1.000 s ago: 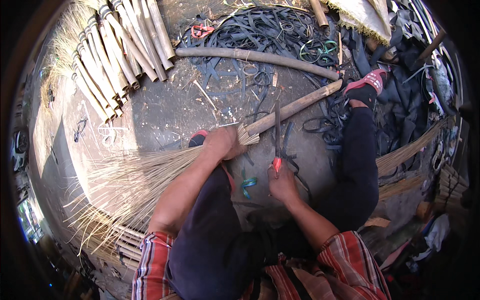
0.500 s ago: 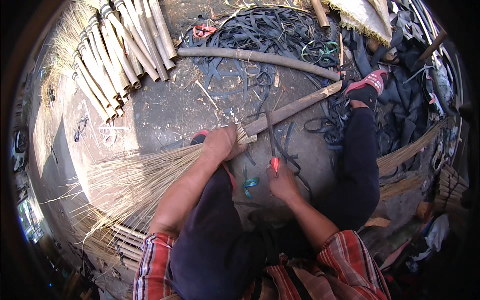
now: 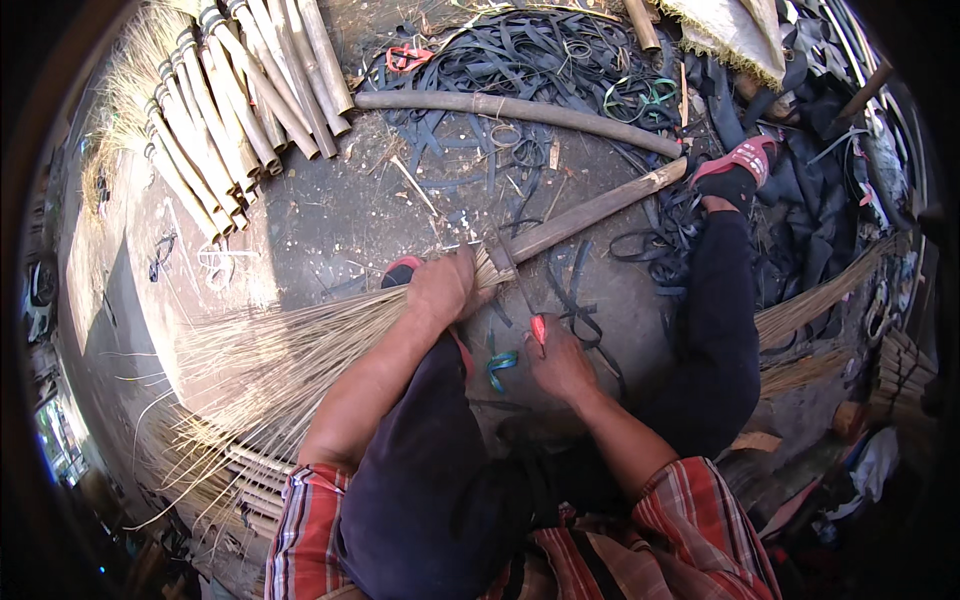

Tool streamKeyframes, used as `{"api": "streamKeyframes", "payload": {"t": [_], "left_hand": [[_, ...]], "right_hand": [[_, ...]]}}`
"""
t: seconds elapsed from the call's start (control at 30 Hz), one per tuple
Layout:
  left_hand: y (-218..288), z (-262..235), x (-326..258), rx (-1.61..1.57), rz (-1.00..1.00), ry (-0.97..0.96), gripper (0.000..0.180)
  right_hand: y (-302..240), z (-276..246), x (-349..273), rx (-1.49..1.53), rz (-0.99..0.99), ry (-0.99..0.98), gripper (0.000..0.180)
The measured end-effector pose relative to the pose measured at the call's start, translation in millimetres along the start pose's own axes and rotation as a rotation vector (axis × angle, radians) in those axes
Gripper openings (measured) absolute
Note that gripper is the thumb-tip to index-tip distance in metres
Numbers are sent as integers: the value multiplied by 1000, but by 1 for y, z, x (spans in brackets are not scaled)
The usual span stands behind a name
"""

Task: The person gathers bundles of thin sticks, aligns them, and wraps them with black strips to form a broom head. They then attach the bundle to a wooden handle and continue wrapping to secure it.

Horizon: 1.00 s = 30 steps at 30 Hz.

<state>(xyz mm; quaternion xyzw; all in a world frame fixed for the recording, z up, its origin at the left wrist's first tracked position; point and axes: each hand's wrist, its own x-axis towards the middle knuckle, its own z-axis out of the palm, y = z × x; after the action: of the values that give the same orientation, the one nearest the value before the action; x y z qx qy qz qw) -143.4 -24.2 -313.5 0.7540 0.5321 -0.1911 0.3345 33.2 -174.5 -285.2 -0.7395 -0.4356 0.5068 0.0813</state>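
Observation:
My left hand [image 3: 440, 288] is wrapped round a bundle of thin, pale broom sticks [image 3: 290, 350] close to its butt end. The loose tips fan out to the left. That butt end lies at the near end of a wooden pole [image 3: 595, 213], which slopes up to the right toward my foot. In my right hand [image 3: 562, 368] is a knife [image 3: 540, 330] with a red handle and a long dark blade. Its blade points up and left, crossing the pole's near end right beside the bundle's butts; whether it touches them I cannot tell.
Several finished brooms [image 3: 225, 120] with tube handles lie at the upper left. A heap of black rubber strips [image 3: 520, 60] spreads at the top. A curved pole [image 3: 520, 112] lies before it. My sandalled foot [image 3: 735, 165] is at the right. Blue-green ties [image 3: 500, 368] lie between my hands.
The knife has moved left, and its blade has tilted from over the pole to beside the bundle's butt end. My left hand keeps its hold almost in place.

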Motion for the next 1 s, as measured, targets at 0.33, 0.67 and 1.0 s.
{"api": "streamKeyframes", "payload": {"t": [0.33, 0.67, 1.0], "left_hand": [[-7, -11, 19, -122, 118, -125, 75], [-11, 0, 15, -92, 97, -85, 78], [-3, -5, 9, -51, -16, -118, 76]], "right_hand": [[6, -1, -3, -68, 9, 81, 37], [7, -5, 3, -81, 30, 96, 38], [8, -6, 1, -201, -91, -58, 37]]}}
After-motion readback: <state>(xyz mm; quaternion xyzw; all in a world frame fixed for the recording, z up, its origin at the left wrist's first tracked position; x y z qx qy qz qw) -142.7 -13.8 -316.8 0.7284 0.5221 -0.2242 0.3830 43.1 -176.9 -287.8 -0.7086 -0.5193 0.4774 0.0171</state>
